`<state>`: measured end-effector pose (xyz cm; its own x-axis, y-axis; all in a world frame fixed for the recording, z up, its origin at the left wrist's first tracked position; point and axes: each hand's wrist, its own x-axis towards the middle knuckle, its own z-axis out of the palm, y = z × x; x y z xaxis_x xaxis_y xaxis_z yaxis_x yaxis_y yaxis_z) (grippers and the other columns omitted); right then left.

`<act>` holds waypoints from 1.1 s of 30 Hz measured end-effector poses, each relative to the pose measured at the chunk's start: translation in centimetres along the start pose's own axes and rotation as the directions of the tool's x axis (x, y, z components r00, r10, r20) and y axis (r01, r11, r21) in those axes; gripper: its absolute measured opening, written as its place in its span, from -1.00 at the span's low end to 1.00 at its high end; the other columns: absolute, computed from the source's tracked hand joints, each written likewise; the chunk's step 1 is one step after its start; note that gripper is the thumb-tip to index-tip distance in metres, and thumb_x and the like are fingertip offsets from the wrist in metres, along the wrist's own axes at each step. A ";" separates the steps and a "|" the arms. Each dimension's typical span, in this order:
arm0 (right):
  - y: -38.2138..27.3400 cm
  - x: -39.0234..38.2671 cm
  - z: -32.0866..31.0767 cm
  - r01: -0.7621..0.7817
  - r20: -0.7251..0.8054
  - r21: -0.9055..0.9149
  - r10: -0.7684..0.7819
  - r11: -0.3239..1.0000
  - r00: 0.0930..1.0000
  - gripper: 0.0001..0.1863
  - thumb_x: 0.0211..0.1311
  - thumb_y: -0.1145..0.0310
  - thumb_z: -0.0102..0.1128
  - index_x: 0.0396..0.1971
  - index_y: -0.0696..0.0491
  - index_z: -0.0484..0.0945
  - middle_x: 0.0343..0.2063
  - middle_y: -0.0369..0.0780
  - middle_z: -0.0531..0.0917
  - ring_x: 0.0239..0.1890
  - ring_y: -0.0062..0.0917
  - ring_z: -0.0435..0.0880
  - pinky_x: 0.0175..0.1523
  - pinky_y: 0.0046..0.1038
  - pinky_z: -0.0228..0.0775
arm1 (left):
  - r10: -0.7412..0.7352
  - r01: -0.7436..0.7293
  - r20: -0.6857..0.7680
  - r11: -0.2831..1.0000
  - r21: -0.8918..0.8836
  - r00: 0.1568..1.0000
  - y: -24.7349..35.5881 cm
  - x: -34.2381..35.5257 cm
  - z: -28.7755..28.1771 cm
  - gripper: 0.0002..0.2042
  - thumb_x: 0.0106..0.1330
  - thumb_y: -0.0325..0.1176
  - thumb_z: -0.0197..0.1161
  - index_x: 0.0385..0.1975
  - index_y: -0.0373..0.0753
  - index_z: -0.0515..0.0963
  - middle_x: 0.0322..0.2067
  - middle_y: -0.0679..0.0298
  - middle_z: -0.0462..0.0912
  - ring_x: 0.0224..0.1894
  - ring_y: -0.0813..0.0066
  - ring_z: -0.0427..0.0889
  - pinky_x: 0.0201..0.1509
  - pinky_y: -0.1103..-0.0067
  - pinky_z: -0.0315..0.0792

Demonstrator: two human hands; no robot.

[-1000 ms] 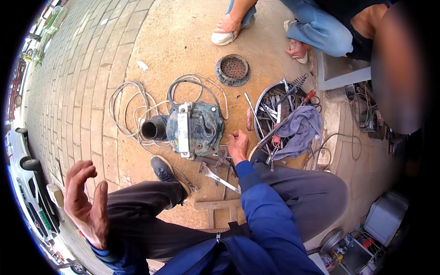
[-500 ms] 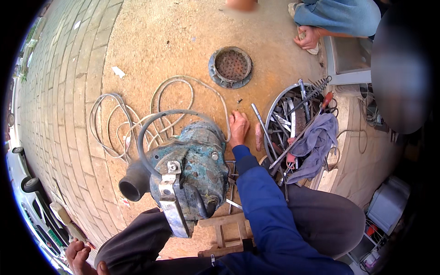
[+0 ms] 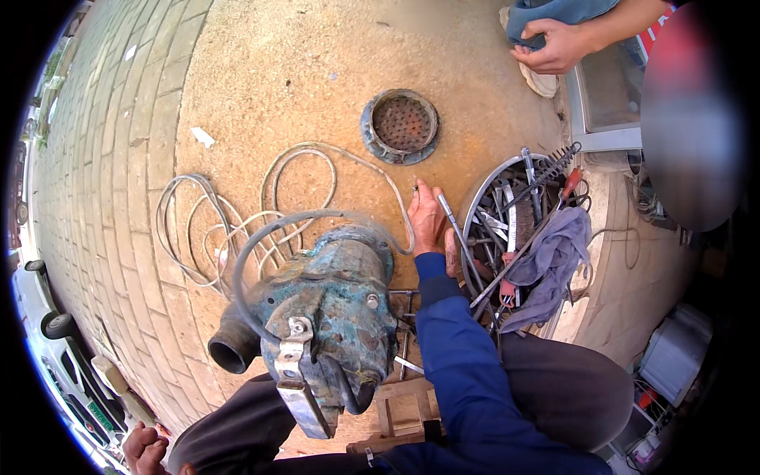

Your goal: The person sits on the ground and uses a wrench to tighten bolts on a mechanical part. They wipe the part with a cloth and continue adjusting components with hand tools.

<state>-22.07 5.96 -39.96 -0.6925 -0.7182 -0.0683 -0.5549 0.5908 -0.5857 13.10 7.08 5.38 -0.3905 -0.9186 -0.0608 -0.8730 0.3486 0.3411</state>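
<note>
My right hand (image 3: 427, 218) reaches down to the ground, its fingertips closed at a small dark bolt (image 3: 416, 188). Between my knees stands a corroded blue-green pump (image 3: 336, 293), with a black outlet pipe (image 3: 232, 348) on its left and a metal bracket (image 3: 301, 396) toward me. My left hand (image 3: 146, 451) is at the lower left edge by my knee, fingers loosely bent and thumb apart, nothing seen in it. Beyond my right hand lies a round strainer cover (image 3: 366, 131) with a perforated, rusty inside.
A round tub (image 3: 465, 229) of tools stands to the right, a grey-purple rag (image 3: 550, 261) over its edge. A pale cable (image 3: 317, 146) lies looped at left. Another person's hand (image 3: 554, 47) is at the top right. A wooden stool (image 3: 396, 392) stands below the pump.
My right hand has moved forward and slightly right onto the small bolt, which lay loose on the ground. The other person's hand has shifted up. The view has tilted a little.
</note>
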 end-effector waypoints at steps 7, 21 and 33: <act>0.7 0.0 0.8 0.112 -0.033 -0.086 -0.116 0.990 0.993 -0.75 0.28 0.54 0.16 -0.07 0.19 0.65 -0.28 0.01 0.58 -0.19 -0.03 0.61 -0.12 -0.10 0.45 | -0.016 0.016 0.008 0.999 0.044 1.000 0.9 0.4 0.0 -0.72 0.34 -0.47 0.34 -0.02 -0.50 0.60 -0.01 -0.07 0.61 0.11 0.02 0.60 0.26 0.25 0.46; -2.3 -12.9 -4.7 -0.078 0.353 -0.016 0.079 0.997 0.932 -0.82 0.16 0.51 0.20 -0.26 0.24 0.66 -0.26 0.19 0.66 -0.13 0.10 0.65 -0.02 -0.03 0.50 | -0.027 0.028 0.011 0.993 -0.112 1.000 3.2 -4.8 -1.8 -0.72 0.28 -0.51 0.34 -0.03 -0.37 0.55 -0.03 -0.02 0.56 0.02 0.21 0.58 0.19 0.41 0.43; -15.7 -12.0 -33.5 0.714 0.816 0.085 -0.459 0.695 0.350 -0.81 0.17 0.52 0.23 -0.22 0.22 0.67 -0.28 0.03 0.74 -0.17 -0.05 0.75 -0.08 -0.13 0.57 | 0.214 -0.085 0.078 0.658 -0.748 0.974 6.9 -3.4 3.1 -0.73 0.29 -0.40 0.45 -0.11 -0.40 0.63 -0.35 0.23 0.72 -0.32 0.49 0.69 -0.21 0.56 0.54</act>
<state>-20.51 17.62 -2.92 0.3888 -0.8229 -0.4143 -0.8409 -0.1332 -0.5246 7.52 13.15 5.05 -0.5896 -0.8055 -0.0590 -0.3230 0.1682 0.9313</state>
